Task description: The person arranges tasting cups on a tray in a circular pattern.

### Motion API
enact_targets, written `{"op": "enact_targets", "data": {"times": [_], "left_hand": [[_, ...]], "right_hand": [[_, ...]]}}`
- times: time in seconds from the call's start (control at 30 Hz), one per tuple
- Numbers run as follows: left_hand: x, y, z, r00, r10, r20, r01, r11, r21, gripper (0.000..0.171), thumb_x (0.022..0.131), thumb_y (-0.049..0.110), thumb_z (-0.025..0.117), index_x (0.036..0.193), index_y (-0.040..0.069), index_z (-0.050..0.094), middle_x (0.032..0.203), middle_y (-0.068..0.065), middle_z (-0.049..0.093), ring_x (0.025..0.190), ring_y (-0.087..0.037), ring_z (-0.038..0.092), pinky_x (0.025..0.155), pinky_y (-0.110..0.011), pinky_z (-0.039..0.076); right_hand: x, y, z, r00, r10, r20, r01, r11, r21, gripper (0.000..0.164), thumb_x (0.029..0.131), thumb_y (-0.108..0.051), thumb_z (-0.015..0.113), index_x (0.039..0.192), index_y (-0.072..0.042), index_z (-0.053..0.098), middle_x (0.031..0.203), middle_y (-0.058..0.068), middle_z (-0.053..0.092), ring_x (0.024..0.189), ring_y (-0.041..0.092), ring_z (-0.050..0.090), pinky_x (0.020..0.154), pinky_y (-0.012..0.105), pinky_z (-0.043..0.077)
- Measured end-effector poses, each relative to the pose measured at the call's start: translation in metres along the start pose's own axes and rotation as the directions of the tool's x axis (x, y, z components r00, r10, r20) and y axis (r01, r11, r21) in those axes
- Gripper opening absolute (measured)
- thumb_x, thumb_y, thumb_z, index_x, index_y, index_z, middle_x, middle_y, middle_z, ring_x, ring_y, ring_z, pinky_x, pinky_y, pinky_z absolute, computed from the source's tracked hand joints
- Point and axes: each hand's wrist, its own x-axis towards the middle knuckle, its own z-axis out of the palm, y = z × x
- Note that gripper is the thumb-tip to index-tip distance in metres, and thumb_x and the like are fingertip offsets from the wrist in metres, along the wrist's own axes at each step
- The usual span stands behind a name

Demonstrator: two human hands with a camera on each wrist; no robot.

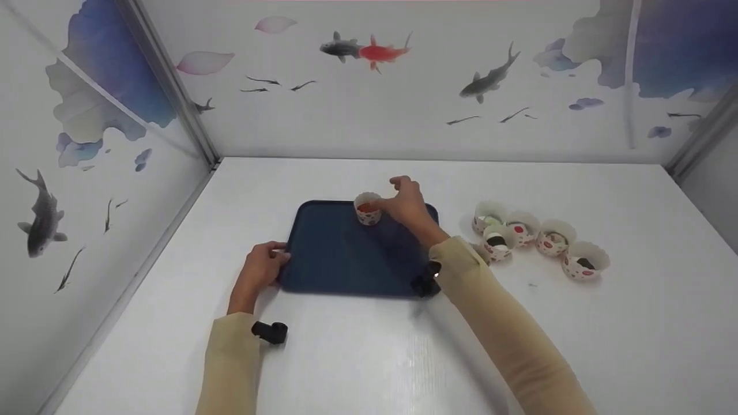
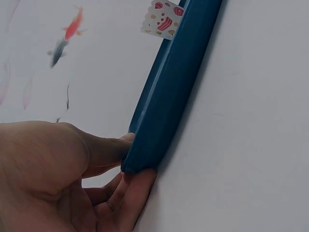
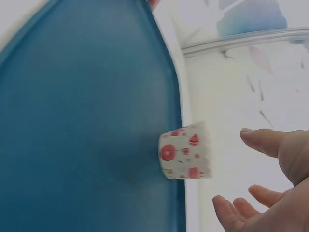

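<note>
A blue tray lies on the white table. My left hand grips its left edge; in the left wrist view the thumb is at the rim and the fingers are under the tray's corner. One paper baking cup, white with red printed treats and something orange-red inside, stands upright near the tray's far edge. Just right of that cup is my right hand. The right wrist view shows its thumb and fingers spread apart, with a gap between them and the cup.
Several more printed paper cups stand clustered right of the tray, among them one with a dark piece inside and one with a dark-and-white piece. A wall painted with fish rises behind the table, another wall at the left.
</note>
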Motion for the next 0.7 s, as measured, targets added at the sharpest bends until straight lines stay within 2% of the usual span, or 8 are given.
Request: {"op": "enact_targets", "data": {"times": [0.27,0.5,0.7], "left_hand": [[-0.001,-0.003,0.001,1.0,-0.016,0.002,0.016,1.0,-0.008,0.042,0.104,0.015,0.05,0.144,0.001,0.05,0.128,-0.025,0.061,0.101,-0.026,0.066,0.068,-0.028,0.056],[-0.001,-0.003,0.001,1.0,-0.022,0.008,0.022,1.0,-0.007,0.042,0.105,0.014,0.05,0.145,0.001,0.049,0.128,-0.026,0.061,0.1,-0.026,0.067,0.068,-0.028,0.056],[0.0,0.001,0.0,1.0,-0.024,0.004,0.024,1.0,-0.005,0.042,0.104,0.014,0.051,0.144,0.001,0.05,0.126,-0.025,0.062,0.094,-0.022,0.066,0.066,-0.025,0.054]], "right_hand": [[-0.017,-0.006,-0.024,0.998,-0.04,0.054,0.039,0.999,0.025,0.071,0.09,-0.028,0.076,0.148,-0.006,0.04,0.155,0.017,0.038,0.143,0.032,0.042,0.113,0.045,0.044],[-0.036,-0.008,-0.045,0.992,-0.058,0.113,0.059,0.998,-0.009,0.071,0.09,-0.035,0.076,0.148,-0.011,0.042,0.156,0.011,0.04,0.142,0.03,0.044,0.112,0.047,0.045],[-0.052,-0.001,-0.065,0.986,-0.102,0.134,0.102,0.995,0.005,0.071,0.091,-0.031,0.075,0.149,-0.01,0.041,0.155,0.012,0.041,0.142,0.031,0.044,0.112,0.048,0.045]]}}
